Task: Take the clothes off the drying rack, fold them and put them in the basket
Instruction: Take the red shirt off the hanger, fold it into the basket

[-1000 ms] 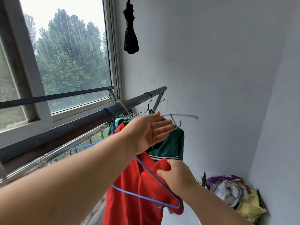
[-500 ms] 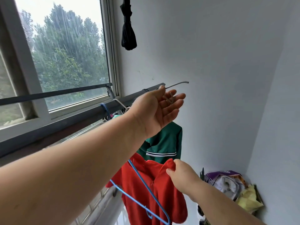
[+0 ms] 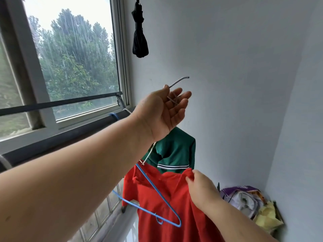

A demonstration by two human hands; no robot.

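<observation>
A: What is the biggest thing?
B: The pale wall point(image 3: 236, 84). There is lots of open room in front of it on the right. Next is the window point(image 3: 75, 58) on the left, cut off at the edge, with trees outside.
A: And under the window?
B: The dark bar of the drying rack point(image 3: 70, 138). It runs along the sill, and a long arm point(image 3: 70, 180) hides its far end.
A: Where are the clothes?
B: The red shirt point(image 3: 152, 231) hangs low in the middle, and its bottom runs off the picture. The green shirt point(image 3: 176, 149) with white stripes is just behind it, near the wall. The wrist hides its top, so I can't tell what it hangs from.
A: What do the hands do?
B: The left hand point(image 3: 160, 112) is up high, palm toward us, fingers spread and loose. The right hand point(image 3: 202, 189) pinches the top edge of the red shirt.
A: Anything smaller?
B: A folded black umbrella point(image 3: 139, 41) hangs up high; its top is cut off. In the corner sit a purple bag point(image 3: 239, 189) and a yellow bag point(image 3: 267, 217). The purple one has writing, too small to read. A blue hanger point(image 3: 179, 224) lies across the red shirt's front. A thin grey wire point(image 3: 179, 81) lies over the left fingers and pokes out past the thumb. The hand hides the rest of the wire.
</observation>
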